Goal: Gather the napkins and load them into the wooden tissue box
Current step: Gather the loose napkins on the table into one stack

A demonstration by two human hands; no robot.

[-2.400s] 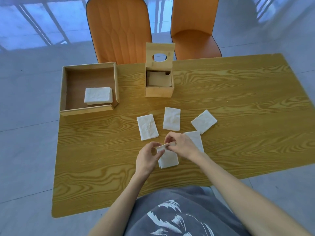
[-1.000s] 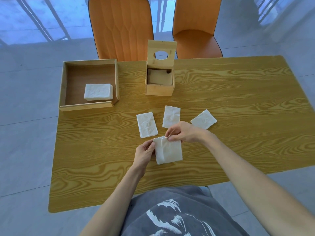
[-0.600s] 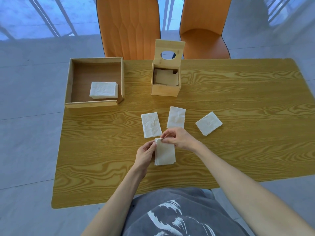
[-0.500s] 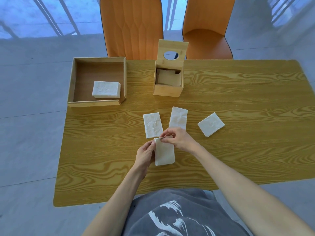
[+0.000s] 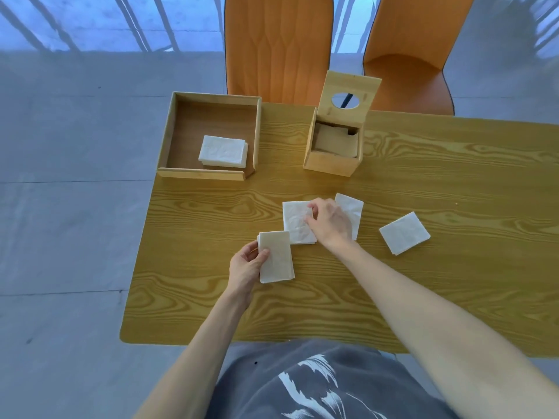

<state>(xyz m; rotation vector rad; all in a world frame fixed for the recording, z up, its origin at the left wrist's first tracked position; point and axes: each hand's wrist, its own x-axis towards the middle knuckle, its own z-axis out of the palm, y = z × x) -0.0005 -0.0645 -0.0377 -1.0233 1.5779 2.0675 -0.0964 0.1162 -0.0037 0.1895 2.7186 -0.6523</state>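
Note:
My left hand (image 5: 246,266) holds a small stack of folded white napkins (image 5: 276,258) by its left edge, just above the table. My right hand (image 5: 329,223) reaches over a loose napkin (image 5: 296,223) lying flat, with fingertips on its upper right corner. Another napkin (image 5: 352,208) lies partly under that hand. A third napkin (image 5: 404,233) lies apart to the right. The wooden tissue box (image 5: 331,163) stands at the back with its holed lid (image 5: 349,95) raised and napkins inside.
A shallow wooden tray (image 5: 199,174) at the back left holds a stack of napkins (image 5: 223,151). Two orange chairs (image 5: 278,46) stand behind the wooden table (image 5: 423,282). The table's front edge is close to my body.
My right hand let go of the gathered stack and moved up to the loose napkin on the table. The left hand now holds the stack alone, shifted to the left.

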